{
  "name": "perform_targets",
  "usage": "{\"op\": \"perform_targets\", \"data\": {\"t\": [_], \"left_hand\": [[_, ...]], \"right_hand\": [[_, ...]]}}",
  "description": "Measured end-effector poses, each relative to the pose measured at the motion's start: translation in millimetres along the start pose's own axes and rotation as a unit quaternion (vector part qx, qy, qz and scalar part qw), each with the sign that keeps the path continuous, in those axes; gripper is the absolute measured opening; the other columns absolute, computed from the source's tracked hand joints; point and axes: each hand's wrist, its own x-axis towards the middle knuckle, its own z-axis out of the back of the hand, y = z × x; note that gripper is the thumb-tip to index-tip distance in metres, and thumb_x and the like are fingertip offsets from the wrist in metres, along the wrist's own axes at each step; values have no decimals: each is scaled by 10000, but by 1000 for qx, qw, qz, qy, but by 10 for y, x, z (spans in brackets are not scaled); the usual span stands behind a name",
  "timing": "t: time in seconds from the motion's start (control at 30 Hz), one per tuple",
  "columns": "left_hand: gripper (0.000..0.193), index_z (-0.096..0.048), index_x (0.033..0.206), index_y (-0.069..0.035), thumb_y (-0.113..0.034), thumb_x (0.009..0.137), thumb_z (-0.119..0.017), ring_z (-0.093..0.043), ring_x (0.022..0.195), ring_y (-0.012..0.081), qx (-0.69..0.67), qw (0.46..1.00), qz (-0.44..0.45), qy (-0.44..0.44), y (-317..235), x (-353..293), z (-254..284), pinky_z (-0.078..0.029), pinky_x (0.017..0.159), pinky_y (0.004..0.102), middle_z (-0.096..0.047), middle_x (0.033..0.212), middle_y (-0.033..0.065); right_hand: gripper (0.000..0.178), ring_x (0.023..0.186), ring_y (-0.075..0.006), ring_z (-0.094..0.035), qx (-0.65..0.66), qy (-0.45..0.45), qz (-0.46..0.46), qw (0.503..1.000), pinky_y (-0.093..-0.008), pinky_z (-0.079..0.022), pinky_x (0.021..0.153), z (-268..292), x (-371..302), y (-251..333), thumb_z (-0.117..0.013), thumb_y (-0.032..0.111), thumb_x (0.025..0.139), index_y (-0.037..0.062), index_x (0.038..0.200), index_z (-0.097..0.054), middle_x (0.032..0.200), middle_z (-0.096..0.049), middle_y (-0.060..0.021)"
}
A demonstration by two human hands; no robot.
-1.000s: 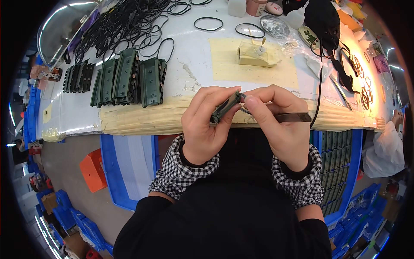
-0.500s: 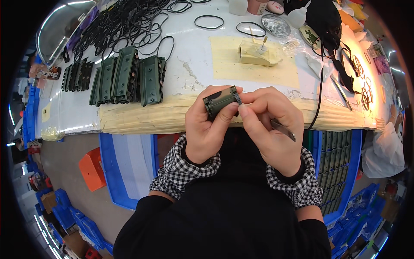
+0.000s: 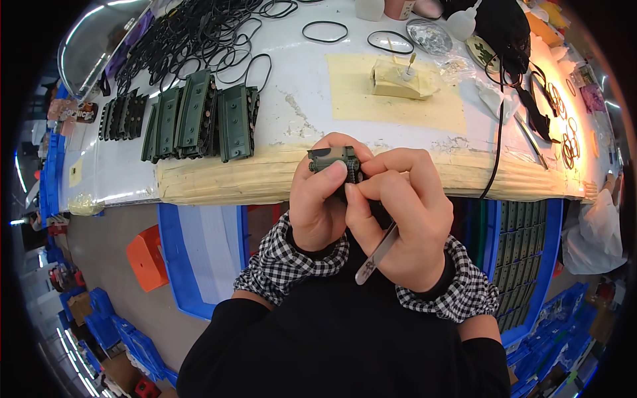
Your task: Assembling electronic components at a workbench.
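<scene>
Just in front of the table edge, my left hand [image 3: 313,209] is closed round a small green model tank hull [image 3: 321,159], its thumb lying across the top. Along the hull's right side runs a black toothed track [image 3: 353,174]. My right hand [image 3: 415,215] pinches at that track with thumb and forefinger, and the fingertips partly cover it. Tucked in the same right hand is a pair of metal tweezers [image 3: 375,260], its flat end sticking out toward my body. Further left on the table stand several green hulls [image 3: 191,116] with black tracks on their sides.
A tangled heap of black rubber track loops [image 3: 192,40] lies at the back left, with loose loops [image 3: 324,32] beside it. A taped block [image 3: 398,79] sits on tan paper. A black cable [image 3: 499,132] hangs over the right edge, above a blue crate [image 3: 490,265] of green parts.
The hull has turned more level in my left hand. My right hand has rolled and shifted left and down, and the tweezers now point toward my body instead of to the right.
</scene>
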Motion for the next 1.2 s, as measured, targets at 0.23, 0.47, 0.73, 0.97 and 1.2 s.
{"op": "perform_targets", "data": {"t": [0.23, 0.47, 0.73, 0.97, 1.2], "left_hand": [[261, -529, 1024, 15, -195, 869, -530, -580, 875, 151, -14, 1000, 2, -5, 12, 3, -18, -483, 802, 295, -603, 952, 112], [223, -521, 951, -12, -215, 864, -553, -568, 839, 147, -22, 999, 11, -37, 38, 13, 3, -482, 779, 290, -595, 918, 86], [300, -523, 913, -19, -318, 903, -507, -588, 769, 205, -75, 995, 47, -36, -69, 90, -2, -511, 756, 339, -568, 851, 90], [272, -525, 909, -21, -292, 883, -511, -588, 814, 225, -92, 995, 37, -24, -29, 79, 14, -511, 753, 349, -576, 864, 106], [241, -517, 900, -30, -267, 861, -535, -583, 821, 219, -112, 993, 38, -9, -22, 82, 93, -511, 751, 348, -579, 856, 101]], "right_hand": [[135, 643, -209, -633, -19, -13, 9, 1000, -308, -525, 545, -47, -29, -5, -741, 94, 764, 63, 803, -616, 907, -587, -67], [161, 609, -182, -638, -33, 6, 20, 999, -286, -506, 529, -20, -6, 3, -783, 35, 747, 12, 812, -638, 957, -588, -120], [379, 675, -201, -674, 25, 143, -5, 989, -295, -551, 580, 200, -41, -44, -861, 262, 703, -1, 879, -653, 1131, -531, -164], [332, 617, -182, -642, 43, 91, 38, 994, -279, -523, 532, 142, -50, -83, -852, 224, 713, 4, 867, -656, 1061, -567, -159], [260, 605, -179, -634, 49, 101, 32, 993, -279, -520, 518, 87, -70, -62, -835, 152, 729, -4, 826, -652, 1072, -561, -161]]}}
